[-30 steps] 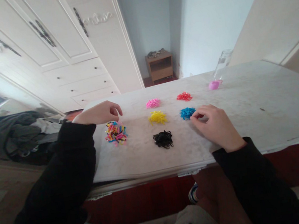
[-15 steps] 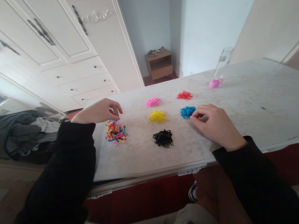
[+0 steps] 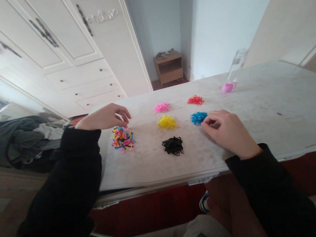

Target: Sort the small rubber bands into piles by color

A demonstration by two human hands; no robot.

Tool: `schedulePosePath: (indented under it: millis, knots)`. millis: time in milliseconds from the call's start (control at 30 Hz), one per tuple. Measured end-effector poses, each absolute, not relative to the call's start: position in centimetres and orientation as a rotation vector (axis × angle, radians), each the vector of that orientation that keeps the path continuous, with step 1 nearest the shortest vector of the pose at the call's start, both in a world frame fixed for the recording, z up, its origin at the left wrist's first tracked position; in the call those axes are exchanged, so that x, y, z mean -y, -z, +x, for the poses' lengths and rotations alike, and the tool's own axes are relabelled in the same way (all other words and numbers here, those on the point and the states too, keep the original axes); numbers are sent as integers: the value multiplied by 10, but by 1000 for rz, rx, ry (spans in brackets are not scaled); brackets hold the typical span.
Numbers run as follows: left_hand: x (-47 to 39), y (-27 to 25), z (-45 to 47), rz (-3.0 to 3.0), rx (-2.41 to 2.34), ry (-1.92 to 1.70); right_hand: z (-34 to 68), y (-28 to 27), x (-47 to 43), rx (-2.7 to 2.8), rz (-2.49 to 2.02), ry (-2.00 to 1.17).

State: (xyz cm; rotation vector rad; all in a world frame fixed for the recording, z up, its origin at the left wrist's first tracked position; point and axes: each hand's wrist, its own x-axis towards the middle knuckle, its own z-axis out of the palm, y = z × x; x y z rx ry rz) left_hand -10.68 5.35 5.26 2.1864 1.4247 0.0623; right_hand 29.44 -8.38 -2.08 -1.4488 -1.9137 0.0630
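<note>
My left hand [image 3: 105,117] hangs palm down at the far edge of a mixed pile of small coloured rubber bands [image 3: 122,140]. Its fingers curl loosely downward with gaps between them, and no band shows clearly in them. At the right, my right hand [image 3: 227,132] has thumb and forefinger pressed together beside the blue rubber bands [image 3: 199,118]; whatever they pinch is too small to make out. Between the hands lie separate heaps of yellow rubber bands [image 3: 167,122] and black rubber bands [image 3: 173,146]. Pink rubber bands [image 3: 162,107] and red rubber bands [image 3: 195,100] form two heaps farther back.
A clear bottle-like container [image 3: 237,62] with a pink part [image 3: 228,87] stands at the back right of the white table [image 3: 264,119]. Dark clothes [image 3: 26,143] are heaped to the left. Beyond are a white wardrobe [image 3: 78,78] and a small wooden cabinet [image 3: 169,68].
The left fingers have shifted very slightly right over the mixed pile. My right hand stays beside the blue bands, and the heaps look the same.
</note>
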Motion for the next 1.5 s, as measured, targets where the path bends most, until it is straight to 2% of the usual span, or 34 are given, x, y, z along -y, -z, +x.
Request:
schedulePosePath:
  millis: [167, 533, 1033, 1333, 1500]
  knots:
    - [-49, -55, -102, 2182, -1411, -110, 294, 21, 84, 1910, -1449, -83]
    - [-49, -52, -102, 2112, -1334, 122, 294, 21, 84, 1919, -1456, -67]
    - [-52, -43, -104, 2108, -1230, 206, 293, 20, 84, 1901, -1417, -56]
    - [-47, -53, -101, 2210, -1241, 175, 292, 18, 85, 1903, -1409, -66]
    - [-41, -58, -91, 2300, -1242, -8, 292, 18, 86, 1907, -1420, -71]
